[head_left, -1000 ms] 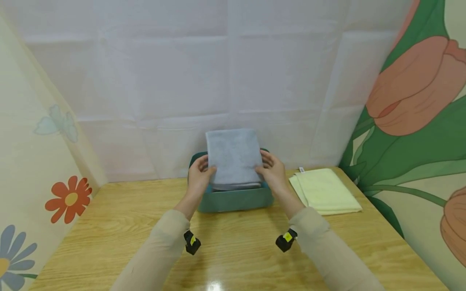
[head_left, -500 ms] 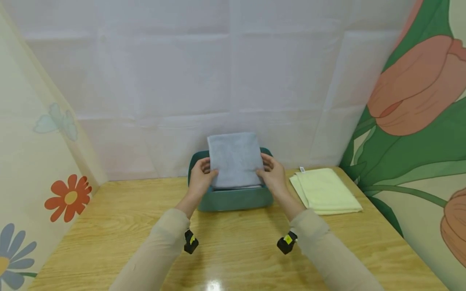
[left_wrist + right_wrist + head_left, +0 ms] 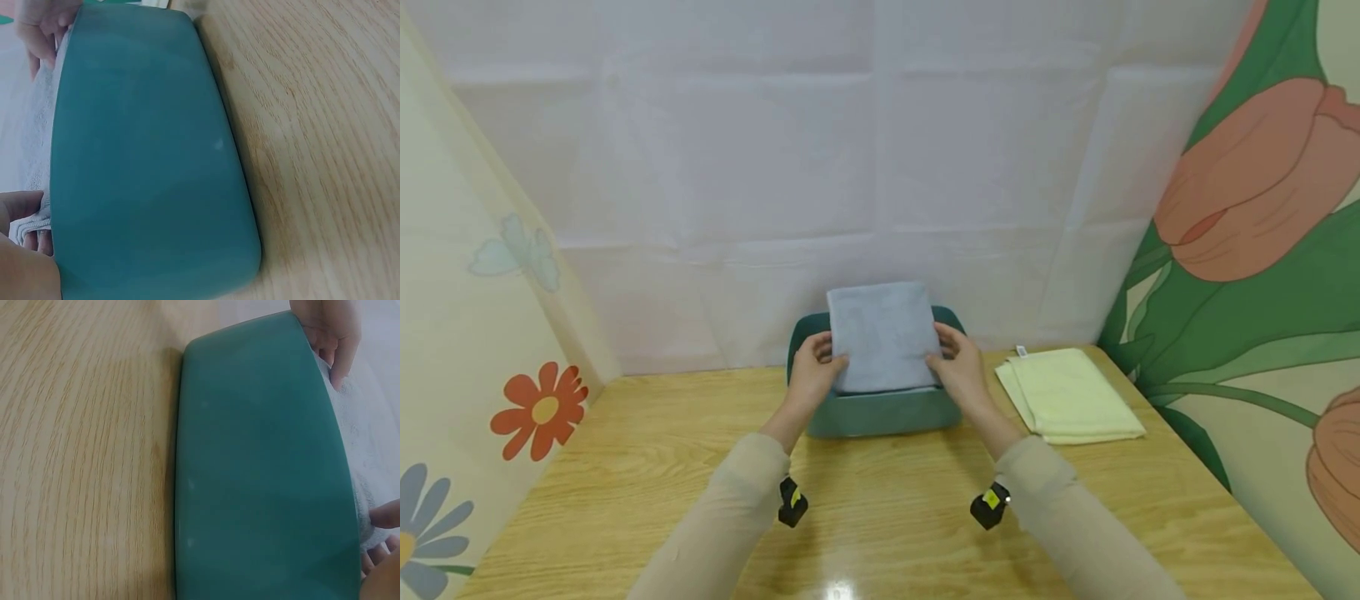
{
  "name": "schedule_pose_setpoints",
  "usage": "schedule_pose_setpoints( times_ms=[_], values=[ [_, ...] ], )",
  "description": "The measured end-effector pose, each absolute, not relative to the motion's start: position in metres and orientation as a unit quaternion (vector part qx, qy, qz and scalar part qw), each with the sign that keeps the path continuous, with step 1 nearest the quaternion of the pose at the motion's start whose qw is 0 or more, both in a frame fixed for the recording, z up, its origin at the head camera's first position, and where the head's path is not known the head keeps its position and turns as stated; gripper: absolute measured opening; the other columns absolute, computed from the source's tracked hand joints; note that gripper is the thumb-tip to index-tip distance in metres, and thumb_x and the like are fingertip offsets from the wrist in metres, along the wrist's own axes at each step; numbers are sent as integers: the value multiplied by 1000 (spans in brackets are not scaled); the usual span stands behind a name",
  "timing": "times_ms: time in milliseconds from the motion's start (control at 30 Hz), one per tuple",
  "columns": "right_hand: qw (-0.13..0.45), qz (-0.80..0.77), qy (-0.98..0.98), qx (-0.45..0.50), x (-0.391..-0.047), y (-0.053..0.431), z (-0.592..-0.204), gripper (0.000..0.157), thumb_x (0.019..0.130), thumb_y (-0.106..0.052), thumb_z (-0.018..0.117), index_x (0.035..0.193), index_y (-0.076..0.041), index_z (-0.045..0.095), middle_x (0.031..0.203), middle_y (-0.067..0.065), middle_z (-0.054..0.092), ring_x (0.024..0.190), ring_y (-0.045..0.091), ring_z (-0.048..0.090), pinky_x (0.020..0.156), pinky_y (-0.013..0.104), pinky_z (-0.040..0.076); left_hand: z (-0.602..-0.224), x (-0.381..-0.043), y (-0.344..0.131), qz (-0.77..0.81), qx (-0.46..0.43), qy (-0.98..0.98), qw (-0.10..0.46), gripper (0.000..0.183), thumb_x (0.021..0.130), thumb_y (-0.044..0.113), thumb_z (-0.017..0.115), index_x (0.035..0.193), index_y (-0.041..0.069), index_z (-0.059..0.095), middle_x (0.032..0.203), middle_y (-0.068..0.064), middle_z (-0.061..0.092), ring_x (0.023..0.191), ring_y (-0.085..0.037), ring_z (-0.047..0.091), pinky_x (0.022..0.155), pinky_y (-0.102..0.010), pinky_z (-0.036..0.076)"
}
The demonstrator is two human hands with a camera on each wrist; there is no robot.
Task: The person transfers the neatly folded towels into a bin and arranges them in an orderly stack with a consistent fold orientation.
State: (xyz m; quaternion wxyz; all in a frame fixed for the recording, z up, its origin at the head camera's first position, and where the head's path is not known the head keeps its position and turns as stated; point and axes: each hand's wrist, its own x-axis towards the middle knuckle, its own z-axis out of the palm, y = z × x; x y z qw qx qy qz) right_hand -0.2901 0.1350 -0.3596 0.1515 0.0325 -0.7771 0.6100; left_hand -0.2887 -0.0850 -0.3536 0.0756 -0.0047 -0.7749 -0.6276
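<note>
A folded grey-blue towel [image 3: 883, 333] stands tilted in the mouth of a dark teal bin [image 3: 883, 414], its upper part rising above the back rim. My left hand [image 3: 811, 367] pinches the towel's left edge, thumb in front and fingers behind. On the opposite edge my right hand [image 3: 958, 367] grips it the same way. In the left wrist view the bin's front wall [image 3: 144, 150] hides most of the towel [image 3: 40, 125]. The right wrist view shows the thumb on the towel [image 3: 359, 450] just past the rim. The towel's lower edge is down inside the bin.
A folded pale yellow towel [image 3: 1075, 396] with a small white tag lies on the wooden table [image 3: 880, 517], right of the bin. Behind the bin hangs a white creased sheet [image 3: 760, 167]. Flower-printed walls [image 3: 1247, 208] stand at both sides.
Both hands have lowered the grey-blue towel a little into the bin, so its top edge sits lower. The bin and the yellow towel stay where they were.
</note>
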Motion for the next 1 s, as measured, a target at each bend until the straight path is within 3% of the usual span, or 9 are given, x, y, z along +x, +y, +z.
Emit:
schedule_pose_setpoints(
  times_ms=[500,733,1000],
  values=[
    [159,607,-778,30,-289,134,-362,54,81,18,62,134,9,54,129,30,58,115,41,57,99,48,46,-355,-286,-85,-608,-11,-789,86,49,92,-5,63,138,-8,46,132,-28,56,118,-40,56,97,-48,48],
    [177,627,-758,41,-288,135,-366,50,84,18,59,134,12,53,129,29,58,117,39,57,98,46,47,-357,-286,-84,-623,-4,-775,105,47,91,-9,59,137,-4,49,132,-22,56,117,-35,57,96,-44,50],
    [177,633,-752,49,-285,137,-365,48,88,14,60,135,6,54,127,25,61,115,36,59,97,42,48,-356,-282,-82,-618,-12,-777,118,44,94,-3,60,137,-1,51,132,-16,57,118,-31,58,93,-44,51]
  ],
)
